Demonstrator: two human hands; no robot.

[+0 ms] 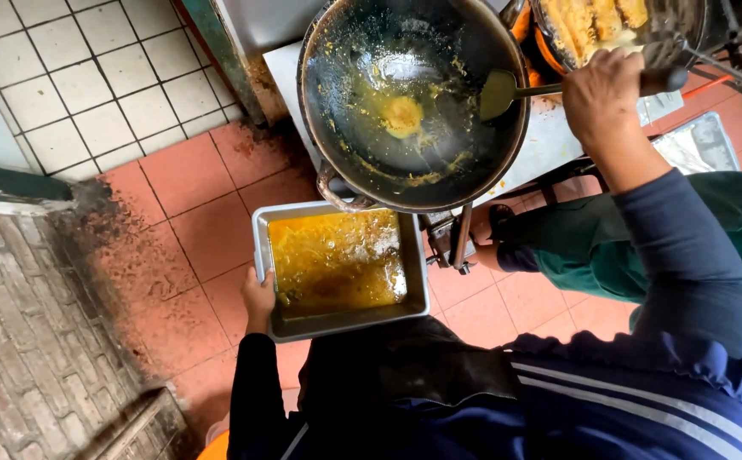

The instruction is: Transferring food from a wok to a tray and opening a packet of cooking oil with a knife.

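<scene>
A rectangular metal tray (pixel 339 324) of yellow food is gripped at its edge by the left hand (pixel 257 300), just below the wok (pixel 413 102) rim. The right hand (pixel 602 95) is clenched around a spatula (pixel 507 90) resting inside the wok.

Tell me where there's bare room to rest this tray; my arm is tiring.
Bare spots: the white counter strip right of the wok, and the floor tiles left of the tray. Crowded: the top right, where the right hand holds the spatula beside the basket of fried food.
</scene>
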